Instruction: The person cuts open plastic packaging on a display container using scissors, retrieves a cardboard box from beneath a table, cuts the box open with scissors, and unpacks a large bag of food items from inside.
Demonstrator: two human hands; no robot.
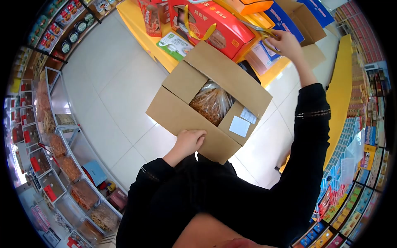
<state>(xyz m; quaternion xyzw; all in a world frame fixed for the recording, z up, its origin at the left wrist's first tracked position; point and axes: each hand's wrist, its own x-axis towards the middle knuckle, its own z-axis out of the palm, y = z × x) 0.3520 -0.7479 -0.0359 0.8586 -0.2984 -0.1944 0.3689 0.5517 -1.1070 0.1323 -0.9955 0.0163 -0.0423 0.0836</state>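
A brown cardboard box [198, 64] with its top flaps partly open is at the centre, and a clear plastic bag of brown food [211, 103] shows through the gap. My left hand [189, 142] grips the near flap, fingers curled over its edge. Up at the right, my right hand [285, 44] holds scissors [265, 34] by their yellowish handles, blades pointing left above the packages. Two white labels, one of them a square label [239, 126], are on the box's right flap.
Behind the box, a yellow table [165, 60] holds a red gift box [223, 35], a green and white package [175, 45] and other cartons. Clear food bins [68, 167] line the left; stocked shelves [351, 206] and a yellow ledge [341, 91] stand right.
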